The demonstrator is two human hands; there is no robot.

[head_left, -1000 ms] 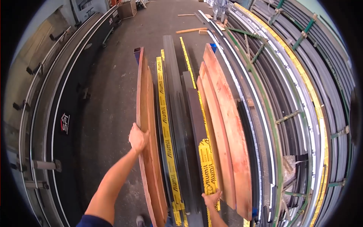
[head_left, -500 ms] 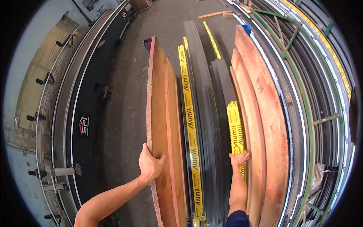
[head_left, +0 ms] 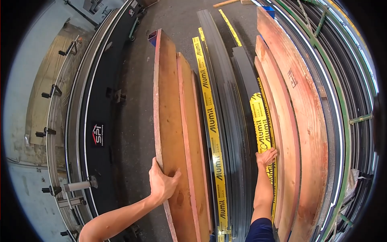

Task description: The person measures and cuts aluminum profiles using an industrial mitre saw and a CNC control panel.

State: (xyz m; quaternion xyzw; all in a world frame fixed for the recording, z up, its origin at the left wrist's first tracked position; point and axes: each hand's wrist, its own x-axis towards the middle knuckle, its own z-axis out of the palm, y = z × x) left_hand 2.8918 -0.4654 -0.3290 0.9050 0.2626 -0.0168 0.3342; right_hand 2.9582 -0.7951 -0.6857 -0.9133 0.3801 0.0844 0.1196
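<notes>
My left hand (head_left: pixel 163 180) grips the outer edge of the leftmost wooden plank (head_left: pixel 169 121), its thumb on the plank's inner face. My right hand (head_left: pixel 266 157) is wrapped over a profile with yellow "Alumil" wrapping (head_left: pixel 260 121), right of the middle. Between my hands lie long dark grey profiles (head_left: pixel 225 92) and a yellow-taped profile (head_left: pixel 209 105). Another wooden plank (head_left: pixel 194 141) stands just inside the left one. More reddish planks (head_left: pixel 300 105) line the right side of the stack, close beside my right hand.
A black machine bench (head_left: pixel 102 109) with an SPI label and a roller (head_left: pixel 78 185) runs along the left. On the right, a green metal rack (head_left: pixel 346 133) holds many long dark profiles. Blue-ended tubes (head_left: pixel 152 38) jut out beyond the left planks.
The planks and profiles have shifted right and slightly up in view, and my right hand with them. My left hand keeps its hold on the left plank, slightly lower in view.
</notes>
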